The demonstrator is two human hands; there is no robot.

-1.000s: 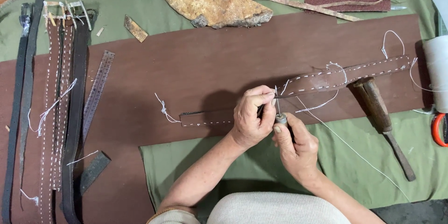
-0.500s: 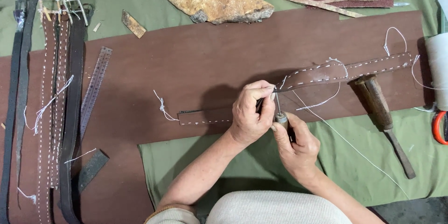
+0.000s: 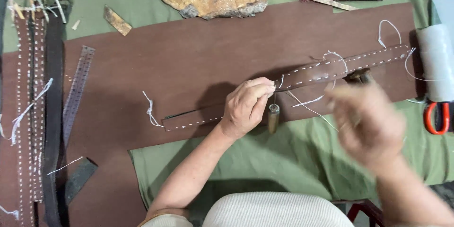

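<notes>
Here, a brown leather strap [image 3: 302,78] with white stitching along its edges is pinched at mid-length by the left hand [image 3: 245,108], fingers closed on it just where the stitched run gives way to the bare part. The strap is laid across a large brown leather sheet [image 3: 189,61], running from about 8 o'clock to 2 o'clock of the left hand. A stitching awl [image 3: 273,116] is left standing in the strap right beside the fingertips, its wooden handle hanging toward 6 o'clock, released. The right hand [image 3: 366,123] is raised off the work at 3 o'clock, blurred in motion; whether anything is gripped in it cannot be told. Loose white thread [image 3: 309,109] trails between strap and right hand. For a clean stitch, the strap is best kept pinched tight beside the awl and the thread drawn straight, clear of the stitches already laid. A steel ruler [image 3: 75,93] and red-handled scissors [image 3: 435,117] are set aside.
</notes>
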